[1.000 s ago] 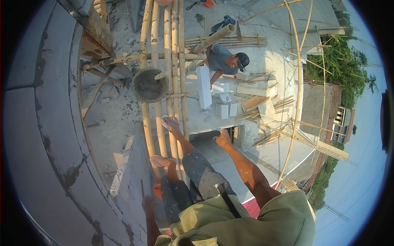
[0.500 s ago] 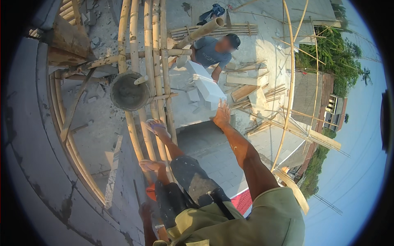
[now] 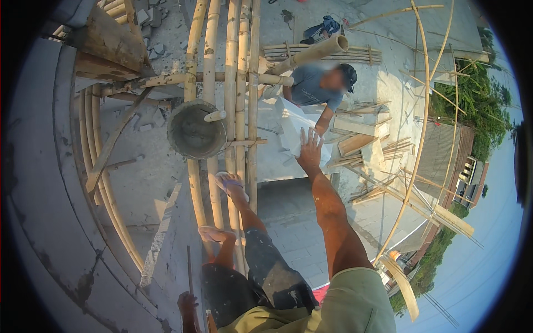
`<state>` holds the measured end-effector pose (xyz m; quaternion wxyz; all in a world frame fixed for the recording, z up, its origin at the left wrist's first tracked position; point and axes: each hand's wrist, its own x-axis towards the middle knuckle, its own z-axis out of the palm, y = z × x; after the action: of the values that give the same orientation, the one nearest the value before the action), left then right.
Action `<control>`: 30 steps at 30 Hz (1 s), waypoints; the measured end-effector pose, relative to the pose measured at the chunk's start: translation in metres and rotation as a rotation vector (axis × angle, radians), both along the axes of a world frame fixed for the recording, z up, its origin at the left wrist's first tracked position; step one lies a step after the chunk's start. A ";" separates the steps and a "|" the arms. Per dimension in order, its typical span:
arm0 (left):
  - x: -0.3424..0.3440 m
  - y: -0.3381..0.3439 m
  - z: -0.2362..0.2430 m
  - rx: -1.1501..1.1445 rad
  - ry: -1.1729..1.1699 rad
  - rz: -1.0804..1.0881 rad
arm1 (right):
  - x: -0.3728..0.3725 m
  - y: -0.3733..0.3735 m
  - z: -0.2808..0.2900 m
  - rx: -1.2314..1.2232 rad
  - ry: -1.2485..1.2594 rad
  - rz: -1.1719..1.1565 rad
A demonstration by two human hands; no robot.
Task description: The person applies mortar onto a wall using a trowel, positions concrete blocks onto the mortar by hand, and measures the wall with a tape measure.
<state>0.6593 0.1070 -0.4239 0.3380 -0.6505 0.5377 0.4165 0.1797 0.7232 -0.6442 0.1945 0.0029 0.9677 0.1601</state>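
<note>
A pale, light-grey building block [image 3: 293,123] is held up toward me by a co-worker [image 3: 317,89] in a blue-grey shirt and dark cap. The co-worker's hand is on its side. My right hand [image 3: 310,151] is stretched out with fingers spread flat on the block's nearer end. Low beside the wall, my left hand [image 3: 187,304] is in shadow with its fingers curled. A thin rod [image 3: 189,266] rises close by it; what the hand holds, if anything, is too dark to make out.
My sandalled feet [image 3: 230,186] stand on bamboo poles [image 3: 231,100]. A bucket of grey mortar [image 3: 197,130] with a handle sticking out sits on the poles to the left. A grey block wall [image 3: 55,222] runs along the left. Loose planks [image 3: 355,144] lie below, beyond upright bamboo [image 3: 425,127].
My right hand has moved from the block's near end edge farther over its face. The block now looks closer to the co-worker's body and tilted differently. The whole view has shifted slightly.
</note>
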 end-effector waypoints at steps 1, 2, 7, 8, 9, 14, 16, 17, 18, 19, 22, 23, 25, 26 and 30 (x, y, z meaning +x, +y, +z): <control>-0.002 -0.002 -0.006 -0.004 0.008 -0.007 | 0.000 0.008 -0.008 -0.002 0.014 0.009; -0.003 -0.003 -0.012 0.002 0.013 -0.018 | 0.003 0.019 -0.011 -0.097 -0.025 -0.071; -0.004 -0.014 -0.014 0.004 0.154 0.074 | 0.012 0.030 0.012 -0.297 -0.001 -0.136; -0.003 -0.014 -0.010 -0.027 0.132 -0.078 | 0.013 0.040 0.025 -0.322 0.041 -0.120; -0.001 -0.016 -0.006 -0.034 0.137 -0.063 | 0.011 0.043 0.041 -0.328 0.044 -0.104; -0.019 -0.001 -0.002 -0.074 0.273 -0.391 | 0.022 0.087 0.161 -0.562 0.041 -0.269; -0.033 0.001 0.031 -0.156 0.315 -0.602 | 0.031 0.022 0.238 -0.677 -0.057 -0.323; -0.050 0.014 0.035 -0.127 0.330 -0.607 | 0.045 0.012 0.273 -0.675 -0.047 -0.235; -0.070 0.030 0.032 -0.128 0.393 -0.667 | 0.051 -0.019 0.328 -0.615 -0.044 -0.226; -0.097 0.048 0.032 -0.113 0.463 -0.735 | 0.062 -0.034 0.379 -0.603 -0.020 -0.190; -0.211 0.105 0.103 0.125 0.628 -0.744 | 0.113 -0.048 0.482 -0.744 -0.027 -0.091; -0.218 0.112 0.110 0.135 0.720 -0.806 | 0.112 -0.074 0.524 -0.696 -0.088 0.017; -0.235 0.121 0.134 0.139 0.942 -1.020 | 0.118 -0.107 0.599 -0.569 -0.323 0.006; -0.242 0.121 0.149 0.126 1.057 -1.174 | 0.114 -0.131 0.643 -0.587 -0.345 0.029; -0.224 0.094 0.214 0.175 1.446 -1.262 | 0.142 -0.223 0.793 -0.626 -0.265 0.271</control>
<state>0.4348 0.2005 -0.2099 0.1340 0.1997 0.8339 0.4967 0.3217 0.5006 0.1493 0.2865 -0.2057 0.9280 -0.1204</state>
